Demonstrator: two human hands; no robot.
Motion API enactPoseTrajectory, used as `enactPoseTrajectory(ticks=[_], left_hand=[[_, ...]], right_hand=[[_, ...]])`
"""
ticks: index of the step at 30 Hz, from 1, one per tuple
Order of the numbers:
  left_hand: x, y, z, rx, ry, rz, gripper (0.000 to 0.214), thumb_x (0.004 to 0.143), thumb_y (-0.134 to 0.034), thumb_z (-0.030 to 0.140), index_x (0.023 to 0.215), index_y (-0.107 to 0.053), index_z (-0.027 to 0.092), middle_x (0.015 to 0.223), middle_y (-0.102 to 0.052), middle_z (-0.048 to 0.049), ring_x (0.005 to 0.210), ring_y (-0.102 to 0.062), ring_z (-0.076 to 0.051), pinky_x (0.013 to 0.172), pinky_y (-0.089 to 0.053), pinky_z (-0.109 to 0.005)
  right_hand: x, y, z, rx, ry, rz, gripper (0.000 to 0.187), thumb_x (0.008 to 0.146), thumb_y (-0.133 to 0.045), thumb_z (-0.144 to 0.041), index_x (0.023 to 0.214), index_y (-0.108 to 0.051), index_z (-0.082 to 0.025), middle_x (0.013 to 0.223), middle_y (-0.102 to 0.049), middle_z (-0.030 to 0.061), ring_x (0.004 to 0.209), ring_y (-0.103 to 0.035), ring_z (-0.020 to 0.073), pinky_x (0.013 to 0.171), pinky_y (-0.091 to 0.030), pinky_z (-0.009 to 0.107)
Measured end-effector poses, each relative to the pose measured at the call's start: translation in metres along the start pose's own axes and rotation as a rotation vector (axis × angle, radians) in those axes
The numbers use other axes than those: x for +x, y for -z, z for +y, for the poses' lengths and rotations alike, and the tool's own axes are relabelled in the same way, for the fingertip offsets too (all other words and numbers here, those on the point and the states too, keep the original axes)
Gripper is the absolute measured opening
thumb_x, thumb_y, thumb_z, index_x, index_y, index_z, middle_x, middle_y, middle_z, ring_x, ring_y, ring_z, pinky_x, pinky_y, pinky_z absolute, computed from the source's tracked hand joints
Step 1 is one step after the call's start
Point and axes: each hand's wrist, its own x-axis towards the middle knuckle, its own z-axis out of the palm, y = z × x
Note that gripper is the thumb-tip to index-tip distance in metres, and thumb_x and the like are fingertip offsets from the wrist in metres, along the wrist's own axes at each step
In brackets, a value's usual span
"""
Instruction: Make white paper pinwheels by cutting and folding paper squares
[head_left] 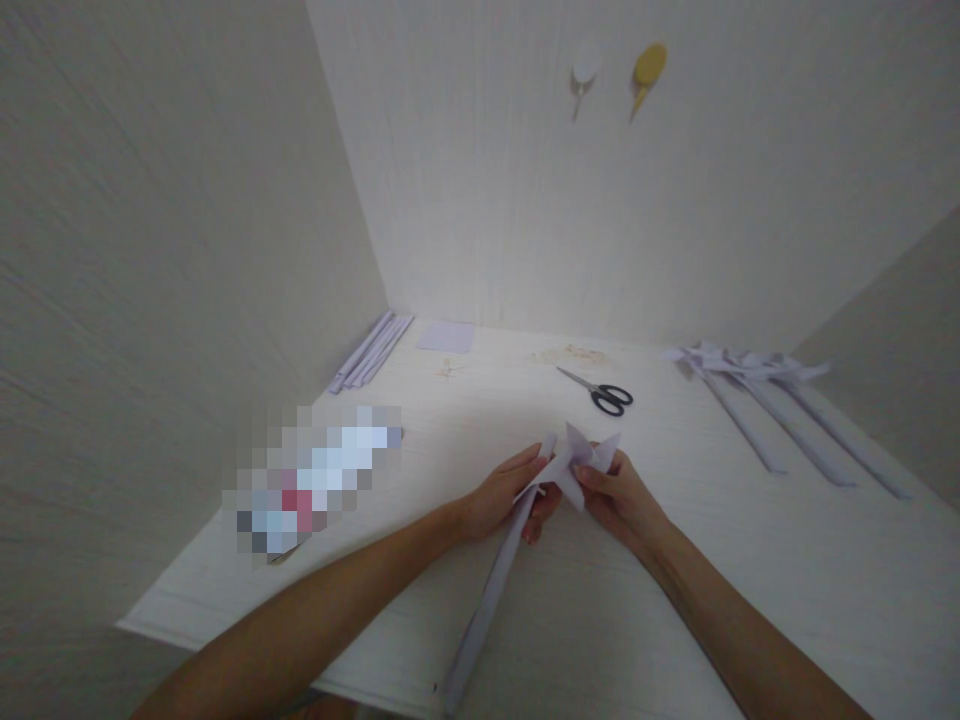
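Near the middle of the table, a pale lilac paper pinwheel (568, 468) is held up between both hands. Its long rolled paper stick (491, 600) slants down toward the front edge. My left hand (499, 495) is closed around the top of the stick, close to where it meets the pinwheel. With thumb and fingers, my right hand (622, 495) pinches the pinwheel's right blades. The fastening at its centre is too small to make out. Beyond the hands lie scissors (609, 398) with black handles, their blades pointing back left.
Several paper pinwheels on sticks (757, 385) lie at the right. At the back left are rolled paper sticks (371, 352), a paper square (447, 337) and small thin bits (448, 368). A pixelated object (322, 480) lies left. Walls border the table; two hooks (649, 66) hang behind.
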Motion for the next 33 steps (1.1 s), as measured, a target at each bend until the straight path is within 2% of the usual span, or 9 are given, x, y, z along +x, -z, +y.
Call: enactPoseTrajectory(ticks=[8,12,19,25,29,33], left_hand=[[-0.0001,-0.0002,-0.0049,-0.038,0.029,-0.014,0.031,0.080,-0.027,0.047,0.072,-0.037,0.018,0.042,-0.034,0.0086,0.024,-0.027,-0.004,0.024,-0.026,-0.015],[0.0015,-0.0015,-0.0057,-0.014,0.010,-0.002,0.028,0.080,-0.031,0.045,0.079,-0.037,0.018,0.041,-0.033,0.0096,0.023,-0.025,-0.004,0.024,-0.023,-0.014],[0.0008,-0.0028,-0.0039,0.014,0.029,0.020,0.033,0.078,-0.032,0.048,0.089,-0.040,0.017,0.041,-0.032,0.0100,0.023,-0.026,-0.003,0.025,-0.020,-0.014],[-0.0006,-0.0034,-0.0023,0.019,0.035,-0.023,0.032,0.080,-0.031,0.044,0.093,-0.039,0.016,0.043,-0.033,0.0093,0.024,-0.024,-0.003,0.025,-0.018,-0.015],[-0.0007,-0.0036,-0.0016,0.015,0.036,-0.037,0.033,0.080,-0.031,0.044,0.095,-0.040,0.016,0.043,-0.032,0.0094,0.024,-0.023,-0.003,0.025,-0.017,-0.015],[0.0001,-0.0029,-0.0010,-0.010,0.055,-0.044,0.033,0.080,-0.030,0.045,0.090,-0.041,0.016,0.041,-0.031,0.0096,0.023,-0.024,-0.003,0.025,-0.016,-0.014]], right_hand=[[0.0013,0.0030,0.0009,0.014,-0.029,-0.019,0.017,0.052,-0.072,-0.020,0.066,-0.064,-0.014,0.060,-0.063,0.0014,0.057,-0.056,0.0124,0.059,-0.044,0.024],[0.0009,0.0025,0.0010,0.031,-0.026,0.013,0.016,0.051,-0.073,-0.019,0.064,-0.064,-0.014,0.058,-0.062,0.0006,0.055,-0.055,0.0114,0.059,-0.045,0.023],[0.0007,0.0029,0.0023,0.018,-0.028,0.049,0.015,0.050,-0.073,-0.016,0.061,-0.062,-0.013,0.056,-0.061,0.0000,0.053,-0.054,0.0108,0.057,-0.044,0.024],[0.0007,0.0021,0.0026,0.002,-0.029,0.032,0.017,0.050,-0.073,-0.017,0.061,-0.061,-0.013,0.057,-0.061,0.0009,0.055,-0.055,0.0121,0.054,-0.043,0.023],[0.0006,0.0011,0.0014,-0.001,-0.015,0.021,0.024,0.049,-0.074,-0.019,0.068,-0.061,-0.016,0.059,-0.061,-0.0006,0.054,-0.055,0.0119,0.053,-0.043,0.024],[0.0012,0.0007,0.0000,0.012,-0.030,-0.002,0.038,0.048,-0.074,-0.020,0.084,-0.062,-0.018,0.069,-0.064,0.0007,0.061,-0.057,0.0132,0.059,-0.044,0.025]])
